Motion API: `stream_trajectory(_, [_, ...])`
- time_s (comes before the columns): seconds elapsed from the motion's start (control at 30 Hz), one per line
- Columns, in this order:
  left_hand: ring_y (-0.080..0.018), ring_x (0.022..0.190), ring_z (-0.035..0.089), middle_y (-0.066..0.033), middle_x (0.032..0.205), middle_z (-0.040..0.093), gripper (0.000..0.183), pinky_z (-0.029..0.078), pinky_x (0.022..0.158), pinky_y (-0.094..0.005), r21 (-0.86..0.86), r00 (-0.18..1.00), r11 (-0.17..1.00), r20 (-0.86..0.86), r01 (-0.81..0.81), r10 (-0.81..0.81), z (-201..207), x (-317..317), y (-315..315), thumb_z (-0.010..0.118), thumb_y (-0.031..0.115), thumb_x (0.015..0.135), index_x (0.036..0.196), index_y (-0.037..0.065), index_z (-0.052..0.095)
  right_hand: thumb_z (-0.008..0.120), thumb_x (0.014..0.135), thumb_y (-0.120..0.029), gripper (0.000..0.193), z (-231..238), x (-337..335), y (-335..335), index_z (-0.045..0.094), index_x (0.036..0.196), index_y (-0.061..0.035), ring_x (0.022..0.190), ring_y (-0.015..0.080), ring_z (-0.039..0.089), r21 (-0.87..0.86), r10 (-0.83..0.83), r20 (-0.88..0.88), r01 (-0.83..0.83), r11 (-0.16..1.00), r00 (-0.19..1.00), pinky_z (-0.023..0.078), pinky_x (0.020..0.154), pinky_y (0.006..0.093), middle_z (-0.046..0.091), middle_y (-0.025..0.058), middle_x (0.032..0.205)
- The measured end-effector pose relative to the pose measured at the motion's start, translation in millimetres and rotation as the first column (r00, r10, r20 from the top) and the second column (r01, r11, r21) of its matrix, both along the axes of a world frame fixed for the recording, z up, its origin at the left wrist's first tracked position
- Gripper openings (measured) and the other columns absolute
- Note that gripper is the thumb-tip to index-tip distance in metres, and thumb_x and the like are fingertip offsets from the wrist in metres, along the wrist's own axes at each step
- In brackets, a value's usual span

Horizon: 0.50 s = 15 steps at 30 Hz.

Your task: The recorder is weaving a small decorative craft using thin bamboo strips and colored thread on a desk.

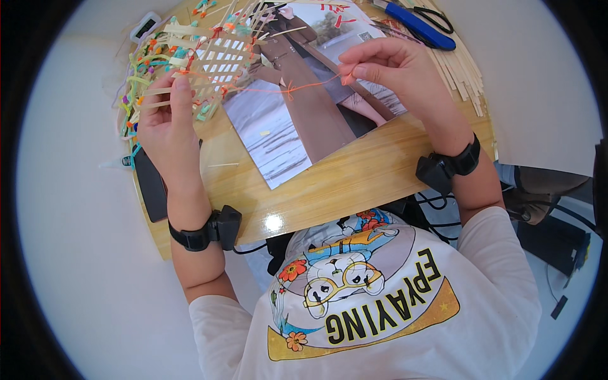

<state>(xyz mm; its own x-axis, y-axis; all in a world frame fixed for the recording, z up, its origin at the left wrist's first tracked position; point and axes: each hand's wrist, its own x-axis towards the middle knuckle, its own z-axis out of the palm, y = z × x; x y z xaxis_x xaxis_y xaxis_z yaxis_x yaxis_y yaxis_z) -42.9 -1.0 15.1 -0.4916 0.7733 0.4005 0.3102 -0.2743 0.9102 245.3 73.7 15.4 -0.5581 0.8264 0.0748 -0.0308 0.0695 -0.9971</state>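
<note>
My left hand [170, 130] is closed on the near left edge of a lattice of pale flat strips [221, 54], thumb on top. Red and orange ties show at several crossings of the lattice. An orange thread [310, 85] runs from the lattice to my right hand [396, 73], with a small tangle or knot partway along. Thumb and forefinger of that hand pinch the thread's end, above a printed sheet [275, 152] with a picture of a person in a brown coat. The thread hangs fairly straight, sagging slightly.
Colourful fuzzy bits [142, 79] crowd the table's left edge. A dark phone-like slab [151, 183] lies near my left forearm. At the far right are a blue-handled tool [418, 26], black-handled scissors [438, 16] and loose pale strips [465, 76]. The wooden table [354, 174] has a rounded edge.
</note>
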Motion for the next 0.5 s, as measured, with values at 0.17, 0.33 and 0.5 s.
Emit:
stream_trajectory(0.17, [-0.0096, 0.082, 0.060, -0.0058, 0.094, 0.064, 0.028, 0.046, 0.074, -0.0218, -0.014, 0.999, 1.000, -0.035, 0.002, -0.002, 0.2, -1.0, 0.8, 0.064, 0.015, 0.091, 0.110, -0.005, 0.062, 0.062, 0.086, -0.001, 0.019, 3.2, -0.8, 0.1, 0.065, 0.104, 0.0027, 0.079, 0.0143, 0.067, 0.017, -0.036, 0.013, 0.035, 0.999, 0.999, 0.053, 0.077, 0.0253, 0.069, 0.0120, 0.092])
stream_trajectory(0.33, [-0.0094, 0.083, 0.061, -0.0062, 0.094, 0.065, 0.027, 0.047, 0.074, -0.0219, -0.040, 1.000, 0.999, -0.022, -0.017, 0.016, -2.8, 0.7, 2.9, 0.065, 0.017, 0.090, 0.107, -0.004, 0.062, 0.062, 0.085, -0.001, 0.016, 30.3, -19.0, -15.4, 0.065, 0.100, 0.0042, 0.076, 0.0137, 0.067, -0.108, -0.001, -0.156, -0.016, 0.994, 0.988, 0.053, 0.073, 0.0237, 0.069, 0.0113, 0.088])
stream_trajectory(0.5, [-0.0072, 0.083, 0.055, -0.0056, 0.100, 0.061, 0.014, 0.045, 0.072, -0.0202, 0.097, 0.998, 0.994, -0.048, 0.047, -0.043, 7.7, 9.5, -13.5, 0.063, 0.004, 0.089, 0.100, -0.004, 0.061, 0.058, 0.085, 0.000, 0.016, 85.8, -33.7, -70.1, 0.064, 0.098, 0.0085, 0.066, 0.0269, 0.068, -0.012, 0.394, -0.553, -0.479, 0.878, 0.735, 0.057, 0.072, 0.0425, 0.068, 0.0202, 0.082])
